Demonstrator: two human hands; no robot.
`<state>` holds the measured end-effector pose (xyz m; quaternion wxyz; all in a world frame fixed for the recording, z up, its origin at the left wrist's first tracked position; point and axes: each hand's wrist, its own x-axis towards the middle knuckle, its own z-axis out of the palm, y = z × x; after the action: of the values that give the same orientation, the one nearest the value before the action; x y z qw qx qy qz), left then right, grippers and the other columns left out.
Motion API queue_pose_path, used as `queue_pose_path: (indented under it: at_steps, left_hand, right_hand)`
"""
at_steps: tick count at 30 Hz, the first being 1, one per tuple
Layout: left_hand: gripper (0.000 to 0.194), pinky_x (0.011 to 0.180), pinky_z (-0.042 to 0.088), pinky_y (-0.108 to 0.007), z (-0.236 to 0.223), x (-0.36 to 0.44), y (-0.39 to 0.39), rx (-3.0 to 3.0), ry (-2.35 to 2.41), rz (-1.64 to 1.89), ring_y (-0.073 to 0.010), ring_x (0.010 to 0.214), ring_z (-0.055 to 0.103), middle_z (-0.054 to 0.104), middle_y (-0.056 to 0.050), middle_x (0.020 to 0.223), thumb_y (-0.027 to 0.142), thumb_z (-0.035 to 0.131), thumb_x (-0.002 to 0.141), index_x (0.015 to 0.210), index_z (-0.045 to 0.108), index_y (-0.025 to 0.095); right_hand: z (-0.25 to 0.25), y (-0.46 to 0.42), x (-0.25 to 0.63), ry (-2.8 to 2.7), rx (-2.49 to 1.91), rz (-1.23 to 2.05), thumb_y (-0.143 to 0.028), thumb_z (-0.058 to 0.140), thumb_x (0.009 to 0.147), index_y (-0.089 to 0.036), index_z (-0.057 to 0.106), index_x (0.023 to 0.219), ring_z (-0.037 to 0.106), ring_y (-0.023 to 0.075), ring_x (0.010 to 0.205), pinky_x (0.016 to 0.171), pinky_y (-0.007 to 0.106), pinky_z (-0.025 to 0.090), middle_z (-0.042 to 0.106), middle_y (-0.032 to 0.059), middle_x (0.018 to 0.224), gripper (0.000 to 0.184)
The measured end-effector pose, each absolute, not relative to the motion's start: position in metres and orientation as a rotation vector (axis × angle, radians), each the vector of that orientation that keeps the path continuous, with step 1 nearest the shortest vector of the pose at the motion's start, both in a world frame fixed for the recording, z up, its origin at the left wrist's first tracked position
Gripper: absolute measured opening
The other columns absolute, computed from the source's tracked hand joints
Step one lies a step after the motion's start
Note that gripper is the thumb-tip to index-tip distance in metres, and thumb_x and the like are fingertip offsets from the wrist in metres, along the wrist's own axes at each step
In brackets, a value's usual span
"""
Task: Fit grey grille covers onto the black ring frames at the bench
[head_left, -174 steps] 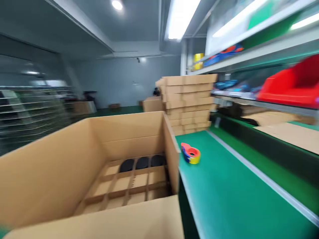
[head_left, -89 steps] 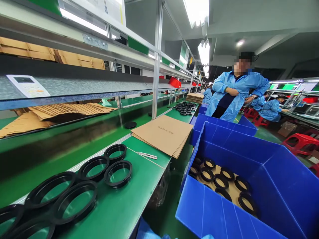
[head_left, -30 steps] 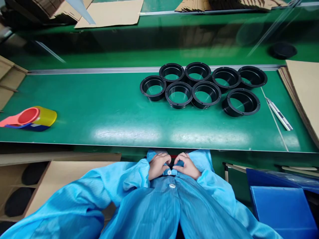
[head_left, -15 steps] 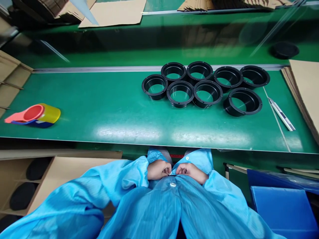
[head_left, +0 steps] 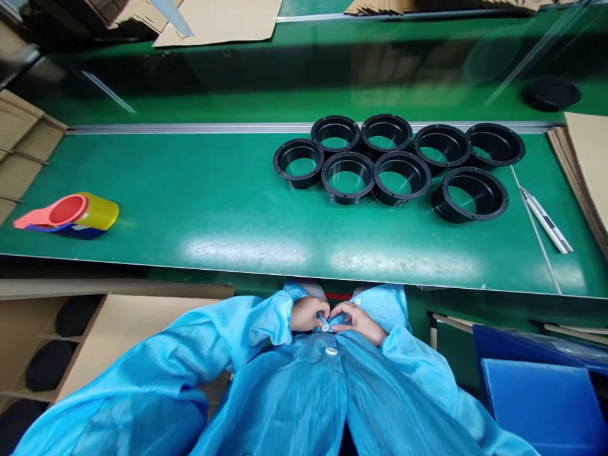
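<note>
Both my hands are down at my lap, below the front edge of the green workbench [head_left: 199, 209]. My left hand [head_left: 308, 314] and my right hand [head_left: 355, 320] pinch the front of my blue coat [head_left: 294, 392] at a white button [head_left: 325, 327], fingers closed on the fabric. A second button [head_left: 331, 350] sits just below. Several black plastic rings [head_left: 399, 166] lie in a cluster on the bench, well ahead of my hands.
A red, yellow and blue tape dispenser [head_left: 71, 215] lies at the bench's left. A white pen-like tool [head_left: 546, 220] and stacked cardboard sheets [head_left: 586, 164] are at the right. A divided carton [head_left: 61, 342] with black parts stands lower left, a blue bin [head_left: 541, 399] lower right.
My view swung from the carton and the aisle down to the bench and my lap. In the last second my fingers shifted on the coat's button; the hands stayed in place.
</note>
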<state>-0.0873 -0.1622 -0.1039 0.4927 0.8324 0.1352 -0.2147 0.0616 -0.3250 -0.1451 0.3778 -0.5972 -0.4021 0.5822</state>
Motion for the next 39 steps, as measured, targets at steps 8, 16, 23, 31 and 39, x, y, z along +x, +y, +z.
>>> queue_pose_path:
  at_steps: [8,16,23,31,39]
  left_hand:
    - [0.017,0.082,0.038,-0.034,-0.076,-0.088,-0.161,2.163,0.402,-0.333,-0.0215,0.089,0.051,0.06,-0.004,0.081,0.009,0.052,0.078,0.076,0.064,0.02]
    - [0.018,0.091,0.04,-0.036,-0.069,-0.095,-0.17,2.058,0.51,-0.311,-0.023,0.102,0.052,0.06,-0.005,0.104,0.012,0.067,0.074,0.09,0.064,0.02]
    - [0.006,0.068,0.048,-0.024,-0.08,-0.105,-0.172,1.771,0.43,-0.536,-0.0148,0.073,0.063,0.065,0.0,0.075,0.016,0.068,0.08,0.083,0.063,0.017]
    - [0.017,0.063,0.047,-0.024,-0.09,-0.103,-0.167,1.671,0.419,-0.617,-0.0154,0.07,0.063,0.065,0.0,0.075,0.017,0.075,0.072,0.082,0.061,0.017]
    - [0.031,0.057,0.036,-0.024,-0.081,-0.131,-0.176,1.873,0.728,-0.493,-0.0118,0.062,0.044,0.047,0.005,0.063,0.037,0.068,0.083,0.07,0.046,0.02]
  right_hand:
    - [-0.141,-0.315,0.053,-1.049,-1.43,1.524,-0.073,0.067,0.077,-0.019,0.076,0.095,0.066,0.0252,0.091,0.087,0.037,0.05,0.073,0.0068,0.096,0.058]
    - [-0.143,-0.318,0.052,-1.004,-1.547,1.407,-0.067,0.07,0.078,-0.018,0.072,0.085,0.062,0.0236,0.085,0.084,0.038,0.047,0.069,0.0059,0.086,0.05]
    - [-0.116,-0.336,0.069,-1.031,-1.699,1.223,-0.051,0.071,0.085,-0.02,0.069,0.081,0.053,0.0208,0.08,0.075,0.034,0.044,0.058,0.0041,0.081,0.031]
    - [-0.117,-0.355,0.063,-0.848,-1.389,1.647,-0.064,0.071,0.082,-0.018,0.073,0.087,0.053,0.0162,0.068,0.065,0.03,0.042,0.062,0.0037,0.081,0.046]
    - [-0.121,-0.319,0.058,-0.745,-1.142,1.857,-0.067,0.082,0.063,-0.02,0.076,0.091,0.066,0.0206,0.083,0.081,0.033,0.051,0.072,0.0049,0.088,0.055]
